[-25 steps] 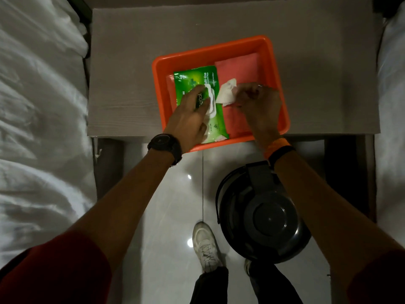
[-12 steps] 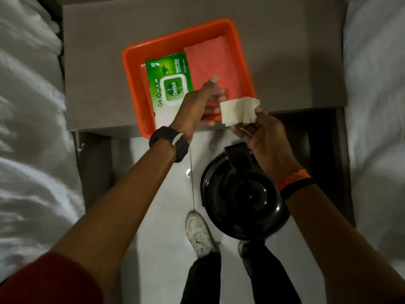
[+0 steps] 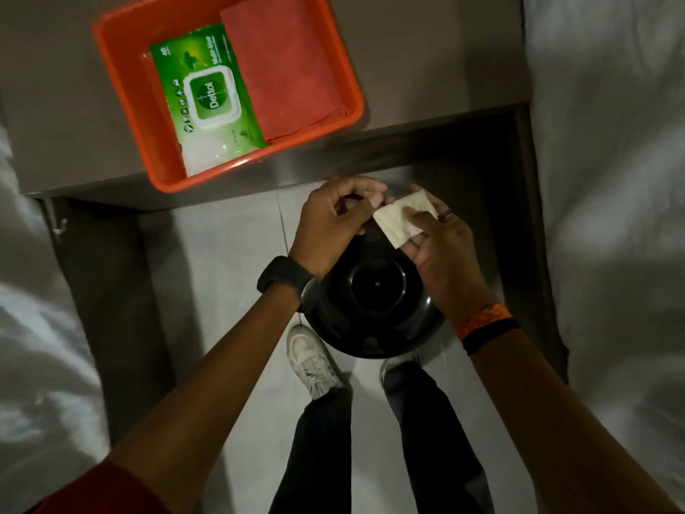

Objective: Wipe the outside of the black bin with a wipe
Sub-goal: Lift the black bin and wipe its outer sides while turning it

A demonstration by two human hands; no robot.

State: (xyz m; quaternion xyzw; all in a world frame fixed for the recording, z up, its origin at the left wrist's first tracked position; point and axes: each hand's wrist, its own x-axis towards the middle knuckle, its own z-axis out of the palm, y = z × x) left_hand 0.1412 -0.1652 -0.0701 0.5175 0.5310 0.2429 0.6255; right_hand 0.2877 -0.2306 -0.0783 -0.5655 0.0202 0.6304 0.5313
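Both hands have come away from the orange tray since the earlier frames and now meet above the black bin (image 3: pixel 374 313), with the wipe carried down from the tray's edge to that spot.

Nearest the camera, two dark trouser legs and a white shoe (image 3: pixel 313 361) stand on the pale tiled floor (image 3: pixel 230 291), the shoe just beside the bin's near left rim. The bin stands on the floor between the feet and the table, seen from directly above; its round lid with a raised central disc faces the camera, and its outer wall is largely hidden from this angle.

Above the bin's far edge, the right hand (image 3: pixel 441 250) lies palm up, fingers loosely spread, with the folded white wipe (image 3: pixel 404 218) resting across them and pinned by the thumb. A ring sits on one finger, and an orange band and a black band circle that wrist. The left hand (image 3: pixel 333 220) is curled, its fingertips pinching the wipe's left corner; a black watch (image 3: pixel 285 278) is on its wrist. The wipe is clear of the bin's surface.

Farther off, the orange tray (image 3: pixel 122 90) sits on the grey table (image 3: pixel 426 50), one corner overhanging the near edge. Inside it lie a green Dettol wipes pack (image 3: pixel 211 102), flap closed, and a folded red cloth (image 3: pixel 285 64) touching it on the right. White bedding flanks both sides.
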